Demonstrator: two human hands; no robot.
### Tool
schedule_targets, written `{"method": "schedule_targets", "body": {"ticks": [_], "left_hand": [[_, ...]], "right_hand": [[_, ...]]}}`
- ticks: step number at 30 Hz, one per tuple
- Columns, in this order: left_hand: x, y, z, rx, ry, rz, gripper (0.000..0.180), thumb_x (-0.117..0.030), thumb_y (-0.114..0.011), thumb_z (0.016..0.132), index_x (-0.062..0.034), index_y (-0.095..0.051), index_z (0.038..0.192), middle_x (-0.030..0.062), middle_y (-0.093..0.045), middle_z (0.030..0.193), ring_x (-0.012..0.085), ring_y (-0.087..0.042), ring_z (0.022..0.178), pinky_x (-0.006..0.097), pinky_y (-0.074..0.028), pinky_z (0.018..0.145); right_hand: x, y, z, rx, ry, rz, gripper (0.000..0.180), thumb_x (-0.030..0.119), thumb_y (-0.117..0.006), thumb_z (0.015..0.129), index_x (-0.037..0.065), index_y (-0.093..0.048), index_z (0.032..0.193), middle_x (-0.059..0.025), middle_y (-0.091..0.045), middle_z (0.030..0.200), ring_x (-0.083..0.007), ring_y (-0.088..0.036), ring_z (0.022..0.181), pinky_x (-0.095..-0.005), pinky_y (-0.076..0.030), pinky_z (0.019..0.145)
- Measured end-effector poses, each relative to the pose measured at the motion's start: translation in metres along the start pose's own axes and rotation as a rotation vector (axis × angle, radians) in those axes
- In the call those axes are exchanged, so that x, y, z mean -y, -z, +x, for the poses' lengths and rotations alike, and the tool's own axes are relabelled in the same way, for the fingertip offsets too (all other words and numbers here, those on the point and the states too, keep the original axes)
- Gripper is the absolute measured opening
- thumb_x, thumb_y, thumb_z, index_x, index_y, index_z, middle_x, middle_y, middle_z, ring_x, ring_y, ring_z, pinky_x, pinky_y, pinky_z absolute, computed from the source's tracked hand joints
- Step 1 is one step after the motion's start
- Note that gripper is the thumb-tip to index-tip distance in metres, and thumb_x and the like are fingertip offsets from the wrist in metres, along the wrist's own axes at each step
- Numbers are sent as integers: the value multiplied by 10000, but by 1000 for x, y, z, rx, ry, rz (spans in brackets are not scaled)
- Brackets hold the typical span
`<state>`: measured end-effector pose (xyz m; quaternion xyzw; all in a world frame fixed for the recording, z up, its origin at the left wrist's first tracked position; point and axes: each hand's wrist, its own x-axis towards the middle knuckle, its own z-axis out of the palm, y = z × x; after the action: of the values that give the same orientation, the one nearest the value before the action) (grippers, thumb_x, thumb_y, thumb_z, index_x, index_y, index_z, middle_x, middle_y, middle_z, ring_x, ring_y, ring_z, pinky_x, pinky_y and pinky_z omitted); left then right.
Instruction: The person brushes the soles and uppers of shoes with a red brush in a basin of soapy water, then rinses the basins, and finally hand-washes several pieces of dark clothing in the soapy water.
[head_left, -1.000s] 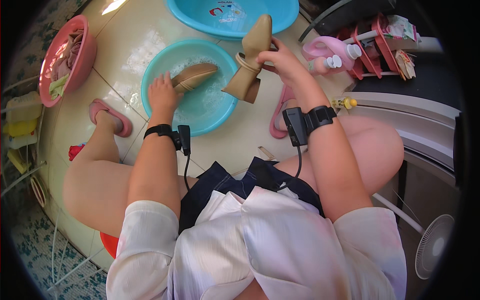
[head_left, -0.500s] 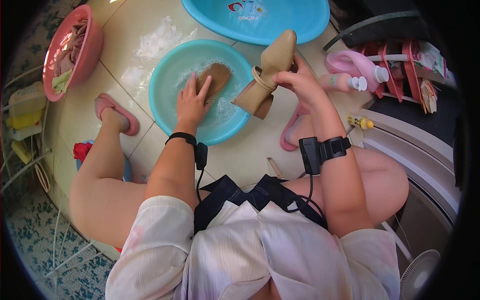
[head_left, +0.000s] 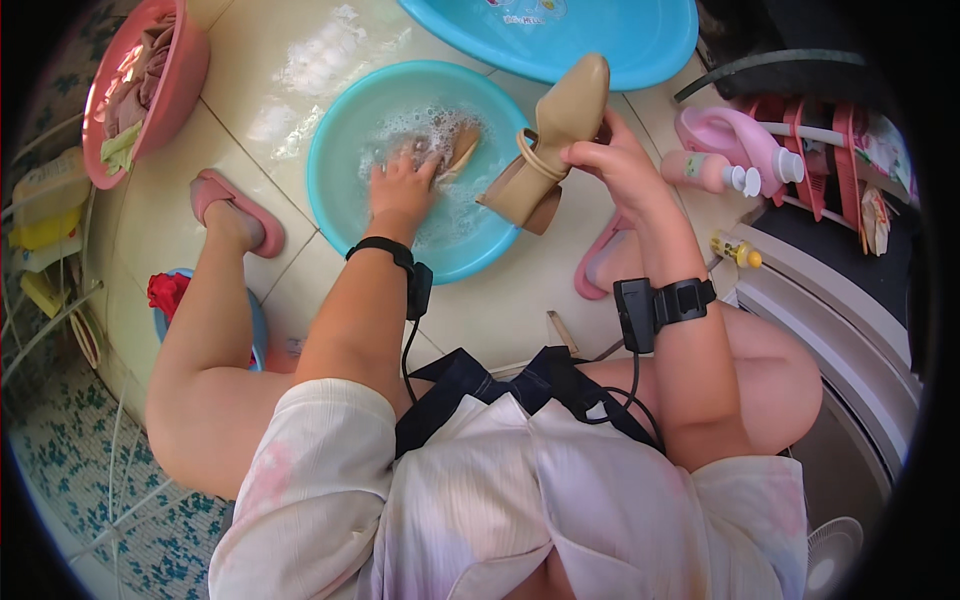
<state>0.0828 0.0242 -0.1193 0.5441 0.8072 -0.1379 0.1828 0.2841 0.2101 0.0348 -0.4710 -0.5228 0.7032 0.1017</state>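
Observation:
A beige block-heeled shoe (head_left: 568,112) with an ankle strap is held up over the right rim of the turquoise basin (head_left: 335,205). My right hand (head_left: 625,168) grips it from the right, thumb on its near side, toe pointing up and away. In the basin's soapy water lies a second shoe (head_left: 463,148), mostly covered by suds. My left hand (head_left: 402,188) is dipped in beside this shoe with its fingers apart; the fingertips are blurred by foam, and any contact with the shoe is hard to make out.
A larger blue tub (head_left: 610,50) stands beyond the basin. At the far left is a pink basin (head_left: 165,125) of clothes. Pink bottles (head_left: 700,170) stand at right beside a pink rack (head_left: 790,140). A small blue bucket (head_left: 258,325) with red cloth sits by my left leg. Wet foam patches the tiles.
My left hand has pushed down into the water, and more suds now surround it and the submerged shoe. The held shoe stays over the rim. The whole view has shifted slightly.

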Motion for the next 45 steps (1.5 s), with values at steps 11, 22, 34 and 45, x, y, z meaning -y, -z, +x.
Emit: {"method": "schedule_targets", "body": {"ticks": [11,22,34,45], "left_hand": [[-7,51,-18,-172,169,-410,850,-83,-704,752,-353,-294,1446,154,-444,1251,336,-512,1124,423,-520,842],[-6,74,-33,-448,331,-485,923,-190,-764,685,-284,-282,1467,149,-452,1227,331,-519,1064,415,-521,808],[-8,-5,-15,-406,227,-174,813,-372,-653,788,-353,-236,1485,169,-376,1377,332,-410,1233,454,-368,989],[4,-15,5,-215,253,13,642,-349,-602,818,-247,-386,1414,173,-469,1281,339,-452,1216,529,-177,1114]], "right_hand": [[10,2,-17,7,161,-31,940,129,-725,615,-17,-285,1433,-161,-522,1240,-249,-512,1152,-361,-402,983],[14,-2,-19,-28,224,-14,840,85,-705,664,-1,-331,1412,-112,-558,1146,-186,-577,981,-303,-470,865],[-2,-6,-1,-28,50,-65,925,90,-721,636,-7,-274,1440,-165,-503,1272,-252,-525,1143,-361,-435,952],[7,-15,1,11,12,-40,914,96,-722,641,1,-283,1437,-153,-507,1268,-241,-532,1132,-354,-423,960]]}}
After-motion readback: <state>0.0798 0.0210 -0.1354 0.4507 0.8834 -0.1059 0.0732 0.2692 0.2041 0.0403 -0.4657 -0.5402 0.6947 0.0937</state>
